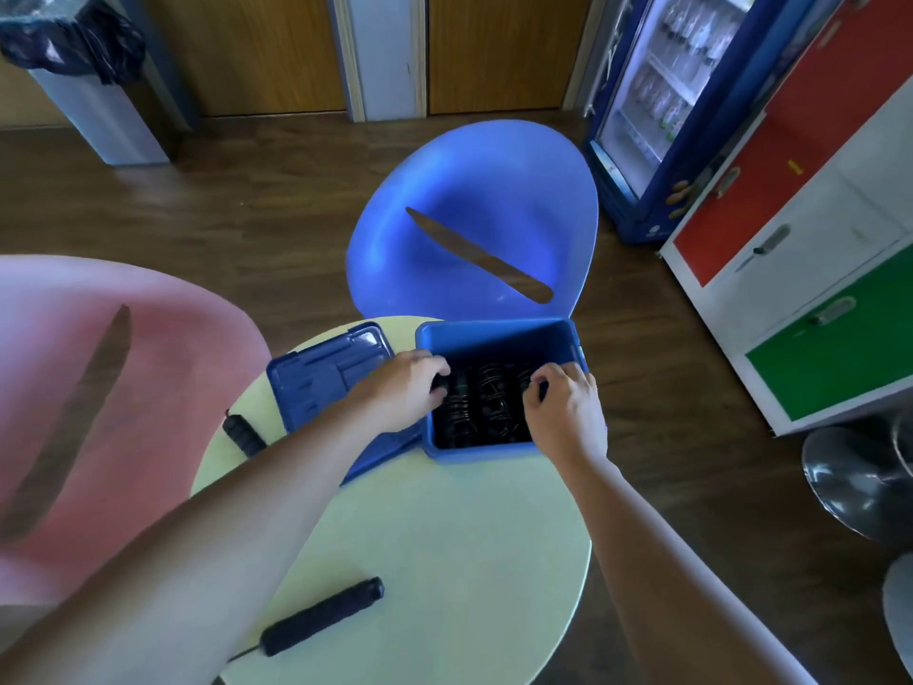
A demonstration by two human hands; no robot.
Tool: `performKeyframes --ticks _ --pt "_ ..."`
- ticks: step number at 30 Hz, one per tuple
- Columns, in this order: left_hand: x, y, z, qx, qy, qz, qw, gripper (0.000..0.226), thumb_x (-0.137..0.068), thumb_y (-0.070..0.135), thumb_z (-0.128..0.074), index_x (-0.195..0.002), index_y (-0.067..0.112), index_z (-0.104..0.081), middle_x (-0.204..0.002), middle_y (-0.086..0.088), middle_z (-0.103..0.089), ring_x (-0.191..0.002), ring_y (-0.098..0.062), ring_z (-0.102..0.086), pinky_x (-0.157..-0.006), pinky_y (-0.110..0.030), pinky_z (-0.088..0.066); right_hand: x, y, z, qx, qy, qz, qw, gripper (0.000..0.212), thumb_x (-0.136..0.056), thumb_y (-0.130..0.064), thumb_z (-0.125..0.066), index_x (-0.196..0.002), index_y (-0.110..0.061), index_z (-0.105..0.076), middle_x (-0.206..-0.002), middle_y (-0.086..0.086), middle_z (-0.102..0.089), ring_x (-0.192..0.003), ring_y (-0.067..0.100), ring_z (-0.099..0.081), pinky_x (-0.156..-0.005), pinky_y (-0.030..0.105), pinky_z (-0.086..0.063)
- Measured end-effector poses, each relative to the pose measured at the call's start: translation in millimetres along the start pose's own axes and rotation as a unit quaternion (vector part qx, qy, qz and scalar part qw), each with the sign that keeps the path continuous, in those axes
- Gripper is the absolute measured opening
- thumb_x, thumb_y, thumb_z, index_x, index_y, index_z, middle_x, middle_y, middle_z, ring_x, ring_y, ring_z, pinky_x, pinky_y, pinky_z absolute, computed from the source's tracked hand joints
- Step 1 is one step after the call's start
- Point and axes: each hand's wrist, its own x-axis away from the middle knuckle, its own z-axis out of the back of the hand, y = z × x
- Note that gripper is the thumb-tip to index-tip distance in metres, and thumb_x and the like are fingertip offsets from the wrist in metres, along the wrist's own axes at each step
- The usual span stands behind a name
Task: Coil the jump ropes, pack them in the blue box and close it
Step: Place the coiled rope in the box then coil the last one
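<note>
A: Nearest, what's still loose on the tabletop?

B: A black jump-rope handle, long axis running near-left to far-right, well behind both hands; another handle lies at the left edge, nearer the left arm.

A: And the hands?

B: Left hand and right hand reach into the blue box, fingers curled on the coiled ropes; firmly gripped or just pressing, I can't tell.

A: The lid?

B: Off, just left of the box. Beyond are a blue chair and wooden floor.
</note>
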Motion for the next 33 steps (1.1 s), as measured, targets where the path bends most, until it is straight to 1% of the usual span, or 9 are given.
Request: performKeyframes --ticks 5,9,14,17,19,21,23,28,33 --pt "69.2 -44.5 20.1 0.045 0.056 0.016 0.997 0.026 -0.098 0.024 -0.060 -0.122 0.015 -0.066 -0.127 -0.001 -0.066 -0.119 -0.022 -0.059 -0.092 -0.035 -0.046 62.2 -44.7 -19.3 -0.007 0.001 0.035 0.999 0.012 -0.092 -0.012 -0.058 -0.089 -0.006 -0.068 -0.094 0.012 -0.061 -0.093 0.035 -0.053 -0.074 0.038 -0.042" --pt "121.1 -97.1 16.8 0.060 0.041 0.048 0.996 0.029 -0.099 0.028 -0.059 -0.126 0.019 -0.063 -0.131 0.001 -0.064 -0.120 -0.019 -0.059 -0.097 -0.037 -0.048 115.7 -80.1 -48.7 -0.038 0.011 0.062 0.997 0.006 -0.085 -0.003 -0.064 -0.082 -0.005 -0.069 -0.086 0.015 -0.062 -0.083 0.038 -0.056 -0.070 0.040 -0.048" --pt "165.1 -149.1 3.2 0.040 0.002 0.081 0.996 0.032 -0.097 0.025 -0.058 -0.129 0.020 -0.060 -0.132 -0.001 -0.063 -0.115 -0.022 -0.060 -0.097 -0.041 -0.048 178.1 -108.3 -83.9 -0.043 -0.068 0.062 0.995 0.009 -0.091 -0.012 -0.060 -0.094 -0.010 -0.069 -0.097 0.006 -0.063 -0.096 0.028 -0.057 -0.070 0.033 -0.046" --pt "177.4 -170.9 -7.0 0.021 -0.057 0.100 0.993 0.044 -0.097 0.022 -0.058 -0.141 0.021 -0.050 -0.147 -0.005 -0.050 -0.119 -0.027 -0.056 -0.094 -0.040 -0.048 206.4 -110.5 -103.4 -0.012 -0.192 0.055 0.980 0.029 -0.093 -0.017 -0.056 -0.121 -0.020 -0.064 -0.121 0.001 -0.060 -0.113 0.023 -0.052 -0.087 0.038 -0.051" --pt "179.7 -184.1 -14.5 -0.007 -0.101 0.103 0.990 0.055 -0.099 0.017 -0.054 -0.151 0.019 -0.038 -0.163 -0.003 -0.028 -0.136 -0.028 -0.046 -0.104 -0.040 -0.044 219.3 -108.1 -111.7 0.028 -0.268 0.054 0.962 0.046 -0.093 -0.016 -0.052 -0.138 -0.027 -0.052 -0.138 -0.002 -0.051 -0.124 0.021 -0.045 -0.098 0.036 -0.046" --pt "179.1 -195.8 -21.2 -0.039 -0.127 0.110 0.985 0.063 -0.100 0.011 -0.049 -0.158 0.019 -0.025 -0.170 0.002 -0.007 -0.145 -0.029 -0.037 -0.109 -0.041 -0.040 227.5 -103.7 -118.5 0.071 -0.306 0.065 0.947 0.057 -0.093 -0.013 -0.050 -0.147 -0.032 -0.042 -0.147 -0.004 -0.042 -0.131 0.022 -0.039 -0.104 0.036 -0.041" --pt "176.0 -206.3 -27.8 -0.083 -0.130 0.107 0.982 0.067 -0.099 0.004 -0.046 -0.159 0.021 -0.020 -0.170 0.005 -0.001 -0.139 -0.032 -0.044 -0.104 -0.043 -0.045 233.3 -97.8 -126.0 0.105 -0.324 0.071 0.937 0.061 -0.095 -0.012 -0.048 -0.151 -0.033 -0.034 -0.152 -0.004 -0.037 -0.134 0.022 -0.036 -0.107 0.036 -0.038" --pt "162.7 -214.4 -41.7 -0.224 -0.098 0.051 0.968 0.069 -0.092 -0.005 -0.044 -0.153 0.021 -0.027 -0.162 -0.005 -0.020 -0.118 -0.034 -0.052 -0.084 -0.040 -0.049 241.4 -86.0 -147.7 0.124 -0.302 0.074 0.942 0.053 -0.101 -0.022 -0.049 -0.151 -0.032 -0.033 -0.145 -0.001 -0.040 -0.128 0.023 -0.042 -0.101 0.034 -0.042" --pt "151.1 -211.5 -48.9 -0.354 -0.004 0.014 0.935 0.039 -0.089 0.002 -0.055 -0.127 0.011 -0.053 -0.132 -0.012 -0.045 -0.116 -0.034 -0.048 -0.096 -0.042 -0.040 237.4 -82.0 -156.6 0.110 -0.256 0.088 0.956 0.038 -0.100 -0.032 -0.055 -0.137 -0.031 -0.047 -0.129 -0.001 -0.048 -0.116 0.022 -0.048 -0.094 0.033 -0.045"
